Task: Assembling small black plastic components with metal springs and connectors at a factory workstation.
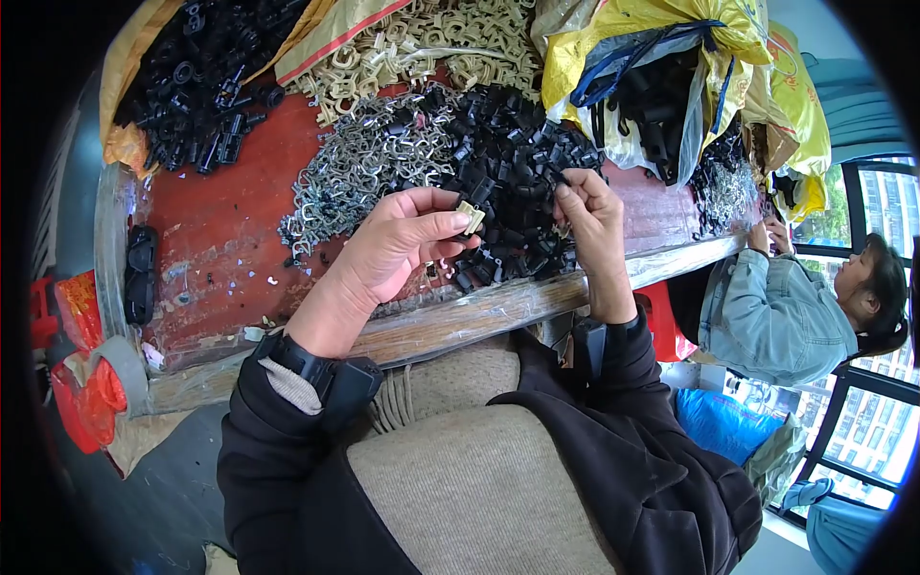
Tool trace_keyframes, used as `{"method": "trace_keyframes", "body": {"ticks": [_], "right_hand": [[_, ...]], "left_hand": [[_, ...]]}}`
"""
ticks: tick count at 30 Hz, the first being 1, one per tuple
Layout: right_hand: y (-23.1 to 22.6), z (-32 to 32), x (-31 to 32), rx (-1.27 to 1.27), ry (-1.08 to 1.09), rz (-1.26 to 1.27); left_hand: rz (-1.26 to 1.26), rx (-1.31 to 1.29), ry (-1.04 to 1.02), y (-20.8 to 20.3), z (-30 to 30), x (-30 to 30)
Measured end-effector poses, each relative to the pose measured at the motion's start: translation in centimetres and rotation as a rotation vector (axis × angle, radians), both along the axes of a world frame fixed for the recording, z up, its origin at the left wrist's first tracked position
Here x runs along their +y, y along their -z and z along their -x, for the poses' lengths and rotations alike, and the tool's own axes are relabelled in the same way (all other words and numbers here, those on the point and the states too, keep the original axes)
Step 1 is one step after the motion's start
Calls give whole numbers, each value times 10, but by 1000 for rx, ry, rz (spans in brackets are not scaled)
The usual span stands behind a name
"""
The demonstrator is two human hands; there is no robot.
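Between the thumb and fingers of my left hand (388, 247) is a small cream plastic part (471, 218), with something dark against it. My right hand (598, 228) is closed in a pinch at the right side of a heap of black plastic parts (508, 144); whatever its fingertips hold is too small to make out. Both hands are above the near side of that heap, apart from each other. Left of the black heap lies a pile of shiny metal hooks (369, 163). Behind these, cream plastic pieces (422, 57) spill from a sack.
The red tabletop (230, 216) has a plastic-wrapped front rail (460, 321). More black parts (206, 86) lie at the far left, near dark glasses (142, 273). A yellow bag (623, 43) stands back right. Another person (781, 307) works at the right end.
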State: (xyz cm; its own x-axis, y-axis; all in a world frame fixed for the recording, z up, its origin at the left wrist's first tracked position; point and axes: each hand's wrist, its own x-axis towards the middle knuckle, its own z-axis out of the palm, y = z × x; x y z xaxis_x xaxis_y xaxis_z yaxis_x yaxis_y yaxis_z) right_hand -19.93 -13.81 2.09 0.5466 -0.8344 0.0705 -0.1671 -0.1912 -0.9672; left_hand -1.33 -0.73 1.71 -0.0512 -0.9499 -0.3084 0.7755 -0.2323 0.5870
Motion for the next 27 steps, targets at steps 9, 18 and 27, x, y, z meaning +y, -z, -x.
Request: {"method": "trace_keyframes", "body": {"ticks": [9, 18, 27], "right_hand": [[-4, -6, 14, -1, -15, 68], [-5, -22, 30, -71, -185, -185], [-10, -33, 42, 161, -95, 242]], "left_hand": [[-5, -48, -14, -2, 2, 0], [-43, -86, -67, -1, 3, -1], [-53, -113, -91, 0, 4, -1]]}}
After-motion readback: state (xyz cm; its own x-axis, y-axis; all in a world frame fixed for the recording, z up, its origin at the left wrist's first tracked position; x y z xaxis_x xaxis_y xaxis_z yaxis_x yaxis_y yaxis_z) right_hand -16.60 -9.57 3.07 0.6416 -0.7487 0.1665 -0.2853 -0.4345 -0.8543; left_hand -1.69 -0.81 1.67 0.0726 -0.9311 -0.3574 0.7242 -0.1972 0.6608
